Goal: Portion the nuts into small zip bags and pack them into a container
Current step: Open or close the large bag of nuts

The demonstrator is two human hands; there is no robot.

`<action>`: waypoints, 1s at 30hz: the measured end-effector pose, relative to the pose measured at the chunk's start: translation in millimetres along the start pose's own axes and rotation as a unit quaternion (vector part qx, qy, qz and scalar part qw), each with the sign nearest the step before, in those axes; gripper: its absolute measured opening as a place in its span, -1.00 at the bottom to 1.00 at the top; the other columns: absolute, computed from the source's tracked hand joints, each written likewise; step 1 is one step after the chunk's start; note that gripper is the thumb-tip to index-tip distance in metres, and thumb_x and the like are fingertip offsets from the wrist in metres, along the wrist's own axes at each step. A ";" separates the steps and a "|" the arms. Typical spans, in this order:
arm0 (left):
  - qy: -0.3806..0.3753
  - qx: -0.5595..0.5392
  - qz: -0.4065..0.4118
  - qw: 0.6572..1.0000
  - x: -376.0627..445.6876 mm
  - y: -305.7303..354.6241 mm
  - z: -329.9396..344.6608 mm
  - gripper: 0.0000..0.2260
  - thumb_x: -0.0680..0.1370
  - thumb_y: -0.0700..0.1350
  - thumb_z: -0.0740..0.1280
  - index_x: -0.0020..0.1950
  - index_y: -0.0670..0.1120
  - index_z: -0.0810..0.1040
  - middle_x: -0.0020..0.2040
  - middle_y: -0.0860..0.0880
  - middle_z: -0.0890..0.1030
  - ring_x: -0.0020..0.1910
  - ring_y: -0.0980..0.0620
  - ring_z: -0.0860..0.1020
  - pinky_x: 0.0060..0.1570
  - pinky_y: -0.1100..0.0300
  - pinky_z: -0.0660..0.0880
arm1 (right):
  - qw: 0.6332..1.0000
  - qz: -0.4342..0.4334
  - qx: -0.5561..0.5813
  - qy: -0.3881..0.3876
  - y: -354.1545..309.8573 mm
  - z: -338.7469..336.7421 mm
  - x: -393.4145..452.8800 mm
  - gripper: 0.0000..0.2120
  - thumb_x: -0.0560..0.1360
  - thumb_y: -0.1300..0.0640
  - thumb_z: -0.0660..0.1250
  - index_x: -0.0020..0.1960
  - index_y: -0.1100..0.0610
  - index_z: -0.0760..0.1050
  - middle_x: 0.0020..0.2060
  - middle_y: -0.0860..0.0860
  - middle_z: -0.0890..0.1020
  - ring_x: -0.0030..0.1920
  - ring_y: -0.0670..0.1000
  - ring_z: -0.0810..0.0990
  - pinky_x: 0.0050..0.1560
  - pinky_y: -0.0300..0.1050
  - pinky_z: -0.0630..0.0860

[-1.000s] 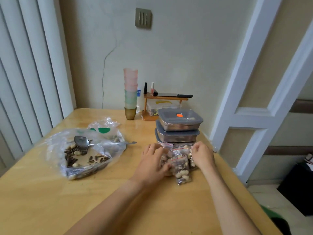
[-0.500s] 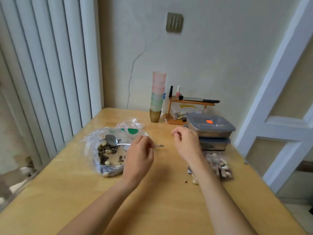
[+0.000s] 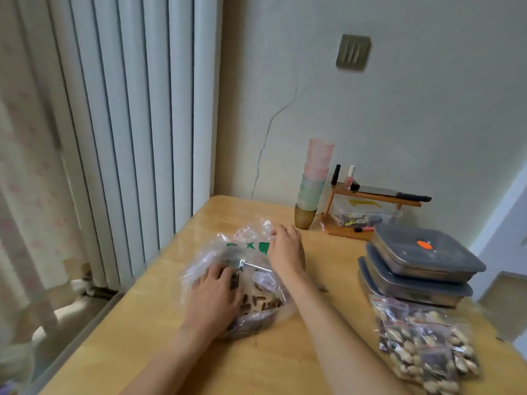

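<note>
I judge the step in hand to be getting back into the big plastic bag [image 3: 251, 283] of nuts for another portion, so I want its mouth held wide and steady before anything is scooped. My left hand [image 3: 214, 295] lies palm down on the near left part of the bag, fingers spread and fairly straight, pressing the film flat against the nuts rather than gripping it. My right hand [image 3: 286, 249] is at the far right edge of the bag, over the green print, its fingers bent onto the crumpled film; whether they actually pinch the plastic or only rest on it I cannot tell. To do this well I would keep the left hand as the anchor, lift the rim with the right, and take care not to tip the loose nuts toward the table edge on my left. The spoon [image 3: 251, 265] lies inside the bag between my two hands, handle pointing to the right hand and just beside its wrist, bowl just beyond the left fingertips. The filled small zip bags [image 3: 422, 340] lie heaped well to the right of my right forearm, and the stacked lidded containers [image 3: 419, 266] stand just beyond them, touching the heap.
</note>
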State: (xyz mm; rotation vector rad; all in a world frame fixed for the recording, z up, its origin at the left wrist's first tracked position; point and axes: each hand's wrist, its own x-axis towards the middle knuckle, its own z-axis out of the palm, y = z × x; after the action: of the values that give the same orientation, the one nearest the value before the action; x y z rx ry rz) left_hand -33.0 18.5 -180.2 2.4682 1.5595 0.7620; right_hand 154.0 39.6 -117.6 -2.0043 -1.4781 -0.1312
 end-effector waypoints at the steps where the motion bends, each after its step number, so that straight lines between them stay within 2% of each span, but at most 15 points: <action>1: 0.003 -0.001 0.005 1.000 1.3 -0.9 1.3 -0.62 0.59 0.17 0.19 0.34 0.07 0.50 0.39 0.03 0.45 0.35 -0.05 0.46 0.31 0.02 0.39 | 1.000 -0.013 -0.010 -0.022 -2.3 5.0 10.9 -0.69 0.61 0.31 0.22 0.29 0.09 0.53 0.24 0.03 0.52 0.29 0.08 0.45 0.20 -0.09 0.47; 3: 0.007 0.002 0.014 1.000 3.2 -1.0 2.0 -0.63 0.60 0.16 0.20 0.34 0.06 0.51 0.40 0.03 0.43 0.39 -0.04 0.42 0.33 0.01 0.37 | 0.997 -0.028 -0.008 -0.078 -5.2 15.0 31.6 -0.67 0.60 0.30 0.20 0.29 0.09 0.56 0.24 0.06 0.55 0.30 0.11 0.48 0.26 -0.05 0.46; 6: 0.001 -0.003 0.013 1.000 4.1 -1.2 0.6 -0.62 0.61 0.18 0.17 0.37 0.08 0.48 0.44 0.06 0.38 0.40 -0.02 0.40 0.34 0.04 0.34 | 0.986 -0.018 -0.010 -0.166 -6.4 31.6 50.7 -0.66 0.60 0.17 0.27 0.35 0.09 0.56 0.25 0.11 0.61 0.30 0.16 0.53 0.22 -0.07 0.47; 8: 0.000 -0.009 0.015 1.000 4.4 -2.7 -1.4 -0.63 0.61 0.17 0.16 0.36 0.08 0.46 0.45 0.06 0.37 0.35 -0.01 0.45 0.33 0.06 0.35 | 0.979 -0.008 -0.014 -0.204 -5.2 44.1 53.1 -0.71 0.56 0.10 0.36 0.27 0.06 0.64 0.21 0.09 0.64 0.29 0.15 0.54 0.23 -0.08 0.49; 10: 0.001 -0.019 0.016 1.000 4.9 -3.0 -4.9 -0.65 0.60 0.14 0.17 0.34 0.07 0.47 0.45 0.05 0.38 0.29 -0.02 0.50 0.31 0.06 0.36 | 0.981 0.006 0.008 -0.195 -3.3 53.8 51.5 -0.84 0.53 0.15 0.39 0.04 0.03 0.73 0.09 0.05 0.68 0.19 0.11 0.58 0.18 -0.07 0.53; 12: 0.005 -0.030 0.010 0.999 5.2 -2.6 -8.6 -0.69 0.60 0.11 0.18 0.30 0.06 0.48 0.43 0.06 0.41 0.25 -0.02 0.52 0.30 0.08 0.36 | 0.985 0.021 0.020 -0.167 -2.3 57.1 49.1 -0.83 0.52 0.20 0.34 -0.14 0.09 0.70 -0.07 0.02 0.68 0.01 0.09 0.60 0.06 -0.04 0.57; 15: 0.011 -0.056 -0.004 0.998 4.7 -0.4 -14.3 -0.72 0.63 0.11 0.17 0.28 0.07 0.49 0.42 0.06 0.42 0.25 -0.01 0.52 0.31 0.07 0.35 | 0.990 0.029 0.029 -0.136 -6.6 47.0 45.0 -0.67 0.58 0.22 0.21 -0.35 0.20 0.46 -0.29 0.10 0.57 -0.16 0.11 0.50 -0.12 0.02 0.48; 18: 0.029 -0.131 -0.016 0.991 6.3 3.8 -19.4 -0.72 0.63 0.12 0.17 0.25 0.07 0.54 0.33 0.09 0.49 0.22 0.04 0.52 0.32 0.04 0.38 | 0.993 0.017 0.039 -0.106 -16.3 23.2 37.6 -0.62 0.64 0.19 0.15 -0.37 0.15 0.31 -0.35 0.09 0.47 -0.20 0.12 0.41 -0.21 -0.02 0.28; 20: 0.063 -0.240 -0.021 0.969 6.8 9.0 -26.7 -0.79 0.65 0.07 0.21 0.13 0.05 0.59 0.13 0.15 0.56 0.12 0.17 0.51 0.20 0.11 0.44 | 0.992 0.013 0.082 -0.090 -22.3 2.0 25.4 -0.67 0.62 0.17 0.17 -0.31 0.23 0.40 -0.36 0.16 0.49 -0.24 0.08 0.40 -0.27 -0.06 0.28; 22: 0.087 -0.338 -0.041 0.936 6.1 14.5 -38.3 -0.83 0.67 0.01 0.22 0.04 0.06 0.61 -0.05 0.17 0.61 0.00 0.24 0.52 0.03 0.19 0.45 | 0.984 0.022 0.151 -0.097 -29.1 -19.4 6.3 -0.74 0.61 0.13 0.25 -0.16 0.24 0.57 -0.29 0.14 0.61 -0.27 0.04 0.48 -0.26 -0.12 0.39; 24: 0.062 -0.457 -0.082 0.883 5.5 16.7 -48.2 -0.81 0.68 0.03 0.22 0.06 0.08 0.63 -0.09 0.11 0.67 -0.07 0.20 0.58 -0.03 0.19 0.51 | 0.943 0.059 0.291 -0.150 -36.2 -40.2 -19.1 -0.89 0.61 0.22 0.31 0.01 0.20 0.61 -0.24 0.06 0.70 -0.27 0.01 0.61 -0.21 -0.13 0.53; 26: -0.002 -0.581 -0.104 0.807 4.6 17.8 -54.8 -0.77 0.68 0.07 0.23 0.10 0.03 0.65 -0.05 -0.01 0.71 -0.09 0.06 0.64 -0.04 0.09 0.53 | 0.890 0.100 0.389 -0.217 -41.1 -54.1 -42.3 -0.87 0.60 0.34 0.29 0.13 0.25 0.55 -0.16 0.14 0.74 -0.24 0.05 0.68 -0.24 -0.13 0.57; 27: -0.025 -0.610 -0.099 0.786 4.3 17.7 -55.8 -0.75 0.67 0.07 0.25 0.11 -0.02 0.65 -0.05 -0.09 0.70 -0.10 -0.01 0.65 -0.05 0.05 0.54 | 0.878 0.110 0.398 -0.244 -42.2 -57.7 -51.2 -0.85 0.60 0.35 0.28 0.16 0.26 0.53 -0.10 0.17 0.75 -0.20 0.10 0.72 -0.21 -0.10 0.59; 28: -0.035 -0.616 -0.090 0.782 3.4 17.8 -56.3 -0.76 0.66 0.05 0.29 0.12 -0.06 0.66 -0.04 -0.15 0.70 -0.11 -0.06 0.66 -0.06 0.04 0.55 | 0.871 0.115 0.396 -0.266 -43.3 -60.8 -58.2 -0.84 0.61 0.35 0.26 0.17 0.28 0.53 -0.06 0.18 0.75 -0.13 0.15 0.75 -0.14 -0.06 0.62; 30: -0.036 -0.618 -0.086 0.780 0.7 18.0 -55.2 -0.81 0.62 -0.02 0.38 0.16 -0.07 0.65 -0.05 -0.14 0.70 -0.09 -0.06 0.67 -0.06 0.08 0.59 | 0.864 0.112 0.389 -0.297 -43.9 -64.4 -64.7 -0.79 0.62 0.36 0.19 0.18 0.30 0.54 -0.04 0.17 0.76 -0.03 0.15 0.76 0.03 0.01 0.67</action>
State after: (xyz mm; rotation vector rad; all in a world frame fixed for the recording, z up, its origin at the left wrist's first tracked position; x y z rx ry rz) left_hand -44.4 2.0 -125.7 1.3099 0.7309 1.1187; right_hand 109.6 -41.3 -75.8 -1.5422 -1.2952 1.1027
